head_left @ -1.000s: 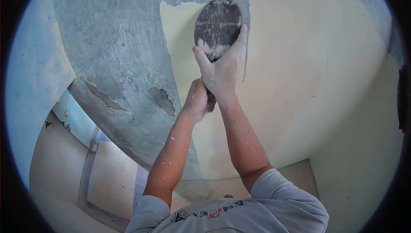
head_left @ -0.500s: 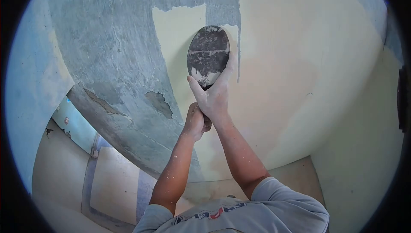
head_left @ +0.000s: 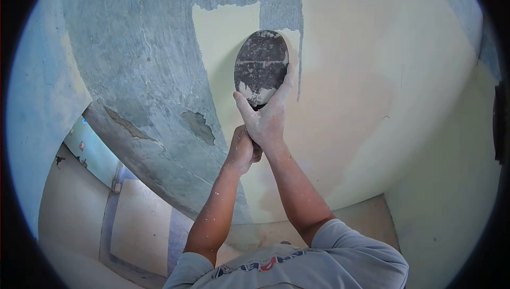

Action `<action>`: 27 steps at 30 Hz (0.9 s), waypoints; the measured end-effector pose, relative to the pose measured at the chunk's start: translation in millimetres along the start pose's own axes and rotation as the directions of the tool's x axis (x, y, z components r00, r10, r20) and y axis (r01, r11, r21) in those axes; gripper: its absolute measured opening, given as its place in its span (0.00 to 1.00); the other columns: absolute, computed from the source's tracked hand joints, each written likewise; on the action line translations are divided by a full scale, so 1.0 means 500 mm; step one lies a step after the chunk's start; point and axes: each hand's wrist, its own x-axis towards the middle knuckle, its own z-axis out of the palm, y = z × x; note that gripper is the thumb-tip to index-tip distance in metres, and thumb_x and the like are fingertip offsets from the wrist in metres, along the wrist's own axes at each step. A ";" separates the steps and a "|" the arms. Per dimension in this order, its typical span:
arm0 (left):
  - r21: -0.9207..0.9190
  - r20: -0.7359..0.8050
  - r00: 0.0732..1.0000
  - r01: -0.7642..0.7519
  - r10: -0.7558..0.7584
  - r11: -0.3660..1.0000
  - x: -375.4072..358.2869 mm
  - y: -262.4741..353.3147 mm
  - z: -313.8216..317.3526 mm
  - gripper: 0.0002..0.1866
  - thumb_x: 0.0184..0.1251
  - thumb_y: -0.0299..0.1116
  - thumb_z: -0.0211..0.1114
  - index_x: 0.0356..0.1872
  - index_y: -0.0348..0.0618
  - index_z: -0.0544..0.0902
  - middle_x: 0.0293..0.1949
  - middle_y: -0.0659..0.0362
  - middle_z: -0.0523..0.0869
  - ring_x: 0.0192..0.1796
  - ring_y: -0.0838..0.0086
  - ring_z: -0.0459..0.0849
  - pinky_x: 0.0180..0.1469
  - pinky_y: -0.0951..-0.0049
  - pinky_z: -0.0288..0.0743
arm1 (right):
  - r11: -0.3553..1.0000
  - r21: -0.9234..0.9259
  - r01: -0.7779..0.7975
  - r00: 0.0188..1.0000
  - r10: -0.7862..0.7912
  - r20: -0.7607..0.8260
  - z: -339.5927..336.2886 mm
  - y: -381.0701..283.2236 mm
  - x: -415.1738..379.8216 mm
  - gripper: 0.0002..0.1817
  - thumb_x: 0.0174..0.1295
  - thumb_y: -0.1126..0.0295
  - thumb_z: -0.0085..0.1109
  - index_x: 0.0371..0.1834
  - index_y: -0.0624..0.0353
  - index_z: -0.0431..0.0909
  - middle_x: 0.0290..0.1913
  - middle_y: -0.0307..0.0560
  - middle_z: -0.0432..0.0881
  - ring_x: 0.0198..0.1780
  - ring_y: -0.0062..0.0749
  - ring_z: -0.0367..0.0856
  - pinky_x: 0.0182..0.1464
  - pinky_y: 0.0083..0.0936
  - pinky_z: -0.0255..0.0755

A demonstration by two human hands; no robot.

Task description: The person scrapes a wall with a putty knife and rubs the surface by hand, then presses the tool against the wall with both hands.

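Note:
A dark, oval-headed hand tool (head_left: 260, 71) is held up at the wall, its face smeared with white plaster or putty. My right hand (head_left: 267, 122), coated in white dust, grips the lower part of this head, thumb along the left edge and fingers along the right. Just below it, my left hand (head_left: 243, 148) is closed in a fist; what it grips is mostly hidden, perhaps the tool's handle. Behind the tool is a pale cream coat (head_left: 226, 29) on the wall, beside rough blue-grey wall surface (head_left: 143, 39).
Smooth cream wall (head_left: 350, 39) spreads to the right. Lower left of the tool, a broken patch (head_left: 197, 127) exposes bare grey under the paint. An opening to another space with a pale panel (head_left: 141, 225) shows at lower left. A dark object (head_left: 498, 124) is at the far right edge.
The view has shifted slightly, so the wall sits a little further right. Both hands keep the same hold, and the tool has barely moved.

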 end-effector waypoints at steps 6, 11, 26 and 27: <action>0.008 -0.020 1.000 0.009 -0.009 1.000 0.007 0.004 -0.007 0.19 0.85 0.44 0.44 0.32 0.47 0.73 0.16 0.68 0.68 0.13 0.84 0.62 0.14 0.75 0.51 | 0.994 -0.099 0.039 0.999 -0.041 -0.012 0.007 0.000 0.005 0.64 0.59 0.72 0.73 0.83 0.71 0.26 0.71 0.79 0.67 0.69 0.61 0.76 0.71 0.42 0.71; 0.029 -0.052 0.995 -0.085 0.086 0.996 0.044 0.062 0.022 0.20 0.84 0.46 0.45 0.32 0.47 0.76 0.17 0.66 0.72 0.12 0.83 0.65 0.13 0.75 0.53 | 0.992 -0.085 0.093 0.995 -0.096 -0.032 0.018 -0.008 0.077 0.64 0.57 0.69 0.75 0.83 0.75 0.31 0.77 0.74 0.55 0.78 0.57 0.61 0.79 0.43 0.57; 0.004 -0.005 1.000 -0.020 0.020 1.000 0.017 -0.016 0.020 0.20 0.83 0.44 0.45 0.31 0.45 0.75 0.16 0.67 0.70 0.12 0.82 0.63 0.13 0.75 0.51 | 0.993 -0.106 0.060 0.998 -0.063 -0.022 -0.021 -0.006 0.017 0.62 0.54 0.70 0.75 0.83 0.76 0.36 0.78 0.72 0.56 0.79 0.57 0.59 0.80 0.43 0.54; 0.004 -0.005 1.000 -0.019 0.019 1.000 0.019 -0.008 0.030 0.20 0.83 0.44 0.45 0.31 0.45 0.75 0.16 0.67 0.70 0.12 0.82 0.63 0.13 0.75 0.51 | 0.987 -0.142 0.075 0.997 -0.078 -0.016 -0.021 -0.011 0.022 0.62 0.54 0.70 0.75 0.83 0.75 0.36 0.78 0.71 0.56 0.79 0.57 0.59 0.80 0.43 0.54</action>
